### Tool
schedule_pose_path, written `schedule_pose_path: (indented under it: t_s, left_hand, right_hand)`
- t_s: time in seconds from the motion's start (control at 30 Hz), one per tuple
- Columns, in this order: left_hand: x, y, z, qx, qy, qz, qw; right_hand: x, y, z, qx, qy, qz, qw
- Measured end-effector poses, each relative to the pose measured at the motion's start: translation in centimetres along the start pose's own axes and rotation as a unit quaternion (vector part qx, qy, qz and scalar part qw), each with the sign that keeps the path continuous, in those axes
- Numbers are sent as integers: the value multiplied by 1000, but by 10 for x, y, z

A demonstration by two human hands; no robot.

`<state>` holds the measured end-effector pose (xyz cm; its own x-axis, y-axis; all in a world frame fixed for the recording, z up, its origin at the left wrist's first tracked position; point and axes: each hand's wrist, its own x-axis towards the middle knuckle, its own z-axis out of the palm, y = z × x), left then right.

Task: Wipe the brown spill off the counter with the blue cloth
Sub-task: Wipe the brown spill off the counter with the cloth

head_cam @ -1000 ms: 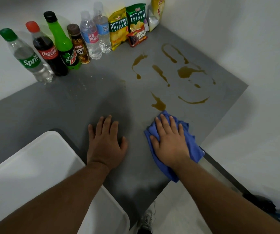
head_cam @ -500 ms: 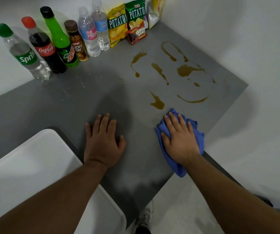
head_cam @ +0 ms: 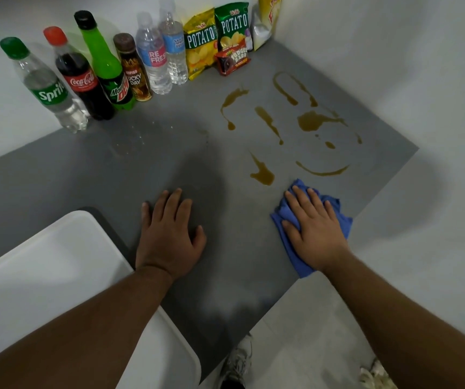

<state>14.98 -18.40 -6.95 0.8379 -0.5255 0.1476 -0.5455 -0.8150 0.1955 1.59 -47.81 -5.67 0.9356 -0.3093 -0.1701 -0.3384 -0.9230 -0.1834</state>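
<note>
**A:** How do the right fingers lie?

**B:** The fingers point(head_cam: 302, 199) of the right hand point(head_cam: 314, 234) are straight and slightly spread. They press flat on the blue cloth point(head_cam: 280, 217) and pinch nothing.

**A:** And the cloth under them?

**B:** It is bunched beneath the palm and fingers. It shows past the thumb side, past the little-finger side and behind the wrist. It lies on the worktop point(head_cam: 113, 169), close to the right edge.

**A:** Where is the spill from there?

**B:** The brown spill point(head_cam: 263, 176) is several separate puddles and streaks. The nearest puddle sits just beyond the fingertips and to their left, close to the cloth's front fold but apart from it. A thin curved streak lies straight beyond the fingers. The rest spreads toward the back corner.

**A:** The other hand?

**B:** The left hand point(head_cam: 169, 234) rests palm down on bare worktop. Its fingers are straight and close together with the thumb out, and it holds nothing. It is well apart from the cloth.

**A:** Farther out?

**B:** Bottles point(head_cam: 107, 71) line the back edge, and snack bags point(head_cam: 215, 37) fill the back corner. A white surface point(head_cam: 43, 276) covers the near left corner.
</note>
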Motion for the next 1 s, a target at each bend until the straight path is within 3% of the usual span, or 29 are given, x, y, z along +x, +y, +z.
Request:
schedule_pose_path:
  t_s: [0.13, 0.3, 0.37, 0.5, 0.67, 0.8, 0.9, 1.0]
  left_hand:
    - [0, 1, -5, 0, -11, -1, 1000]
    - [0, 3, -10, -11, -31, -10, 999]
    - [0, 4, -12, -17, -32, -14, 999]
    - [0, 5, -13, -24, -25, -18, 999]
    - [0, 2, -11, -22, -26, -17, 999]
    - [1, 0, -8, -25, -21, -14, 999]
    - [1, -1, -6, -31, -17, -14, 999]
    - [0, -1, -6, -28, -19, -14, 999]
  right_hand:
    - [25, -31, 3, -2, 2, 15, 1000]
    - [-18, -38, 16, -6, -24, -151, 988]
    - [-26, -15, 13, 1, -26, -176, 984]
    - [-4, 0, 4, -2, -17, -122, 992]
    - [32, -52, 5, -12, -1, -51, 999]
    - [18, -84, 17, -11, -11, -118, 993]
    - [-2, -65, 20, -19, -24, -182, 983]
    - [-4, -24, 12, -14, -18, -153, 988]
